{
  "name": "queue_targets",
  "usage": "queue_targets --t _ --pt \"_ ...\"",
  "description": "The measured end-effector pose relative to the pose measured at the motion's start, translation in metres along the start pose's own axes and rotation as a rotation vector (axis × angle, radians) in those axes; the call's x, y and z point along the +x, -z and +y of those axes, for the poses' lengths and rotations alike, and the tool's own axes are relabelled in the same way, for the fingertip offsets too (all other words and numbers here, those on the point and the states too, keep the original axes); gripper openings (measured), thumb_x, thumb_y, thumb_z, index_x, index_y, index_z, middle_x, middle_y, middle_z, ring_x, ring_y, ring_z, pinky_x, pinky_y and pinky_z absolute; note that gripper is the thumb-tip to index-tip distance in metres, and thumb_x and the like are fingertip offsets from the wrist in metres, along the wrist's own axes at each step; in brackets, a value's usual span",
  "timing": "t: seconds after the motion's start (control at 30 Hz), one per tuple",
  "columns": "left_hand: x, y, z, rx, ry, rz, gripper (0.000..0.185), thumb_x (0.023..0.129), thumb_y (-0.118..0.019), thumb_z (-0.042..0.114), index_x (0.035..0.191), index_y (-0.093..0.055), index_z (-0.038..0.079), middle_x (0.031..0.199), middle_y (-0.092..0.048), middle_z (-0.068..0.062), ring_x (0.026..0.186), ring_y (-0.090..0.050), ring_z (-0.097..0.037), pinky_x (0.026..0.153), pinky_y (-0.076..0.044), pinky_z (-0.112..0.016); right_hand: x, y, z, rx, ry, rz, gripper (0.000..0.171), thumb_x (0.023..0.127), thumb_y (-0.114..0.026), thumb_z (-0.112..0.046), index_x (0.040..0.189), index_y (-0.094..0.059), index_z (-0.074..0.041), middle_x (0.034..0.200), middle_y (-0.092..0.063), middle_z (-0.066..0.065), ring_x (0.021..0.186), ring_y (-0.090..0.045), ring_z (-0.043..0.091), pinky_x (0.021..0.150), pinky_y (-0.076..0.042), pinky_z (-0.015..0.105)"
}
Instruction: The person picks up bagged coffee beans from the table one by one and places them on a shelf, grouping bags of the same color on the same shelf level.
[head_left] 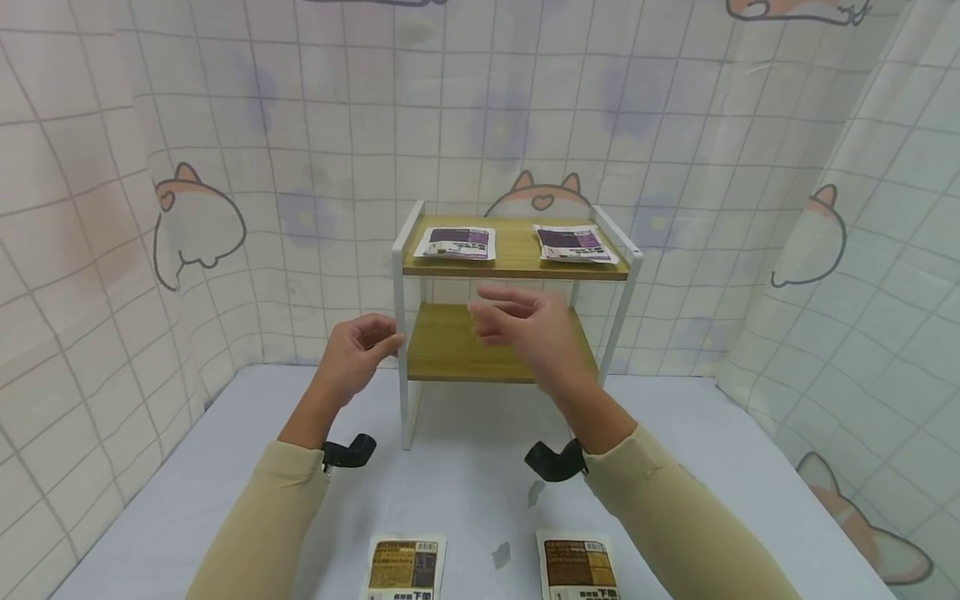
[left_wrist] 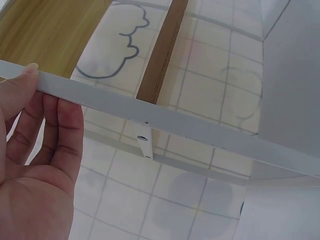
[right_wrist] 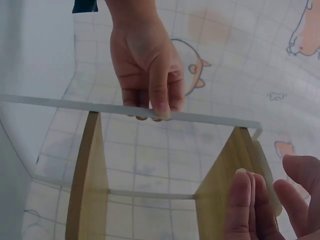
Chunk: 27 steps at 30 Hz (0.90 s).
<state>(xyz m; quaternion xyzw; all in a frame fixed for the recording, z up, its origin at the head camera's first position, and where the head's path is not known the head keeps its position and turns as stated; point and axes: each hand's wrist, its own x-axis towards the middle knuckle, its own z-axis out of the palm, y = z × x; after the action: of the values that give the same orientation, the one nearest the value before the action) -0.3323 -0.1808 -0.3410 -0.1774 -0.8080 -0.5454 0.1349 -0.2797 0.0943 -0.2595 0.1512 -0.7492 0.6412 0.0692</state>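
Note:
My left hand [head_left: 358,354] pinches the white left front post [head_left: 403,333] of a small two-tier shelf [head_left: 442,350] with wooden boards. In the left wrist view, that thumb lies over the post [left_wrist: 107,97] and the fingers are behind it. My right hand [head_left: 531,329] hovers in front of the gap between the two boards, fingers loosely bent and holding nothing. The right wrist view has this hand [right_wrist: 255,205] near the upper board's edge. On the top board lie purple-and-white packets, on the left [head_left: 456,243] and on the right [head_left: 574,244].
Two brown-and-yellow packets lie on the white table [head_left: 465,467] near its front, one on the left [head_left: 405,568] and one on the right [head_left: 578,568]. A checked curtain [head_left: 360,108] with cartoon animals hangs behind the shelf and along both sides.

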Motion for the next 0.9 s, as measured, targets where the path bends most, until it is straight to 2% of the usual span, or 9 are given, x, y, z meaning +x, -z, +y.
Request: queue_targets --t 0.13,0.33,0.47,0.7,0.9 --pt "0.001 0.0 -0.001 0.003 -0.003 0.003 0.021 0.099 -0.07 0.024 0.113 -0.071 0.008 0.11 -0.073 -0.011 0.098 -0.069 -0.021 0.088 -0.056 -0.021 -0.006 -0.002 0.012 0.083 0.04 -0.023 0.034 0.092 -0.079 -0.029 0.121 -0.075 -0.012 0.105 -0.077 0.012 0.092 -0.075 0.024 0.086 -0.062 0.034" --pt "0.001 -0.001 -0.003 0.0 -0.015 0.007 0.021 0.099 -0.07 0.024 0.112 -0.071 0.007 0.108 -0.072 -0.011 0.096 -0.069 -0.019 0.086 -0.056 -0.02 -0.019 -0.001 0.027 0.091 0.04 -0.025 0.032 0.092 -0.078 -0.026 0.122 -0.075 -0.014 0.107 -0.077 0.011 0.093 -0.076 0.027 0.087 -0.062 0.037" --pt "0.001 -0.002 -0.005 -0.003 -0.021 0.005 0.022 0.099 -0.07 0.024 0.11 -0.071 0.006 0.104 -0.072 -0.011 0.094 -0.068 -0.018 0.085 -0.057 -0.023 -0.029 0.001 0.039 0.098 0.028 -0.03 0.033 0.093 -0.078 -0.023 0.124 -0.073 -0.014 0.111 -0.076 0.013 0.097 -0.075 0.031 0.086 -0.062 0.034" --pt "0.002 -0.001 -0.005 -0.004 -0.026 0.005 0.02 0.099 -0.07 0.024 0.109 -0.07 0.007 0.102 -0.071 -0.008 0.092 -0.068 -0.018 0.084 -0.057 -0.023 -0.047 0.005 0.057 0.128 0.003 -0.031 0.036 0.093 -0.077 -0.02 0.127 -0.071 -0.01 0.114 -0.075 0.014 0.094 -0.076 0.021 0.086 -0.062 0.032" --pt "0.002 -0.002 -0.004 -0.004 -0.024 0.006 0.021 0.099 -0.07 0.024 0.109 -0.07 0.006 0.102 -0.072 -0.009 0.093 -0.067 -0.017 0.084 -0.056 -0.022 -0.057 0.013 0.075 0.143 -0.006 -0.031 0.041 0.093 -0.077 -0.017 0.131 -0.067 -0.003 0.115 -0.073 0.019 0.091 -0.075 0.017 0.085 -0.062 0.032"
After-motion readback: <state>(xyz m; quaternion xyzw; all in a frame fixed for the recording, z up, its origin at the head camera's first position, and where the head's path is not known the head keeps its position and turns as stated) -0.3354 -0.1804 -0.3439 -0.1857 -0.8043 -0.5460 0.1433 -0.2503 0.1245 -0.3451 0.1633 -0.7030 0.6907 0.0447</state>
